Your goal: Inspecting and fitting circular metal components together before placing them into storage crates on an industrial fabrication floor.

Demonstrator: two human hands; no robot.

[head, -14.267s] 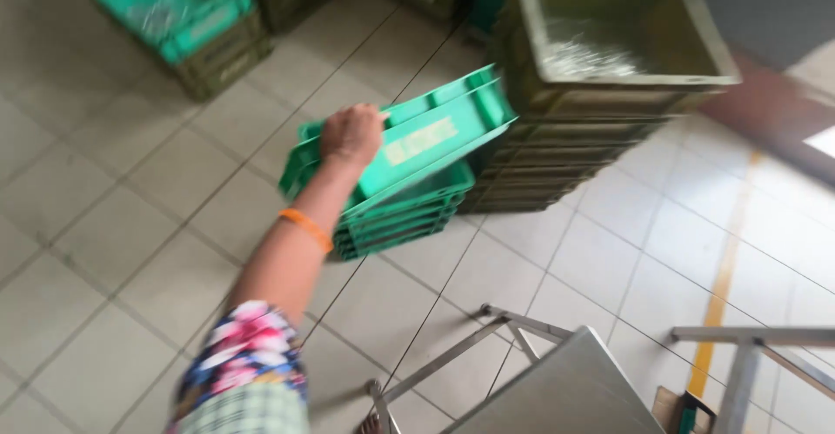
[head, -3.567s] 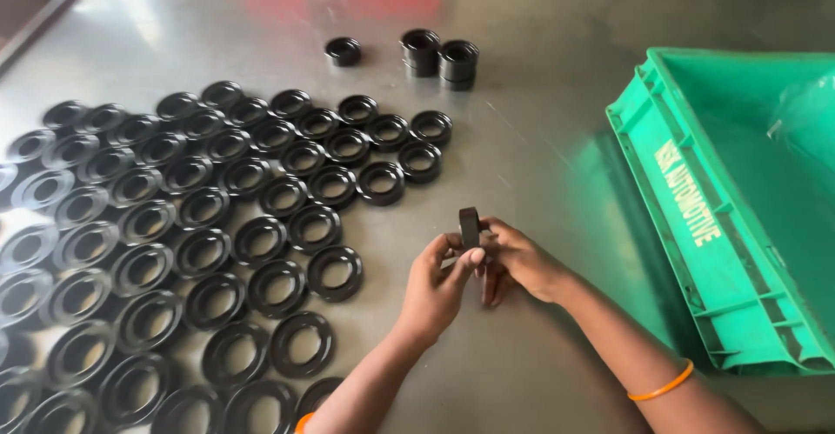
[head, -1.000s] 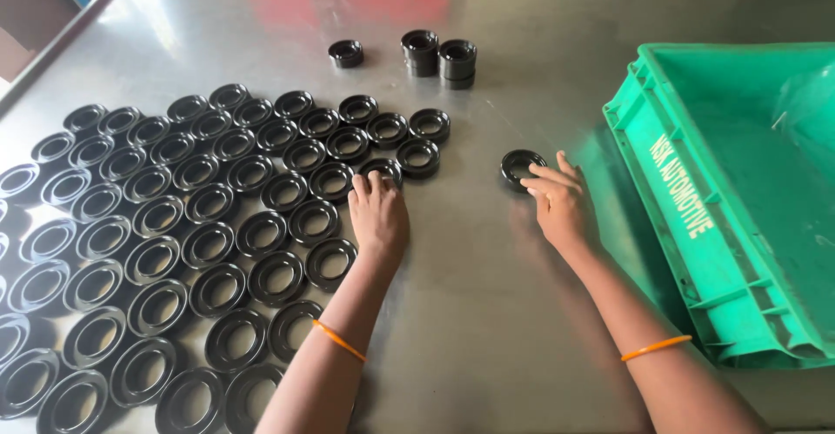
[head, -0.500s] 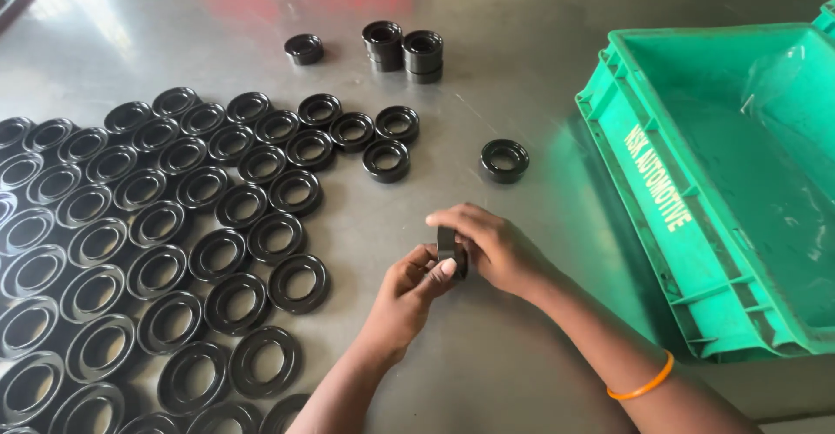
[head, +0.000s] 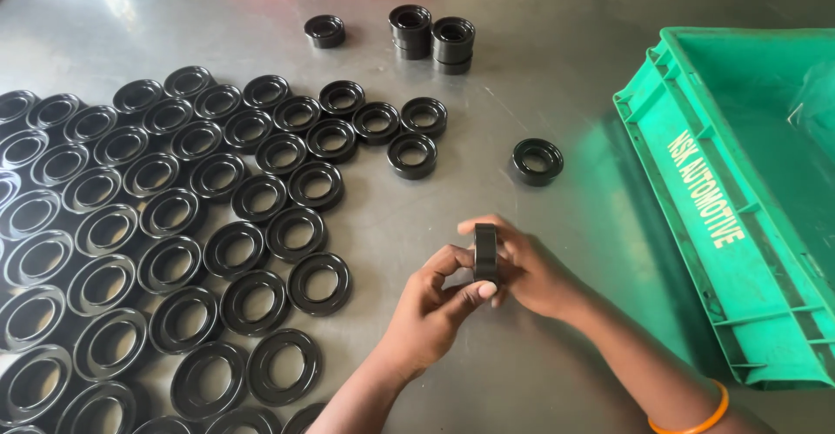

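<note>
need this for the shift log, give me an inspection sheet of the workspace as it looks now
surface: bare grey metal table, shiny, with a red reflection at the far edge
job's things: black ring held on edge between both hands; many like rings laid flat in rows at the left
clutter: one lone ring lying flat apart from the rows; one small ring and two short stacks at the far side
grippers: left hand and right hand both pinch the held ring; orange bangle on the right wrist
cables: nothing seen
surroundings: green plastic crate at the right, with clear plastic film inside
</note>
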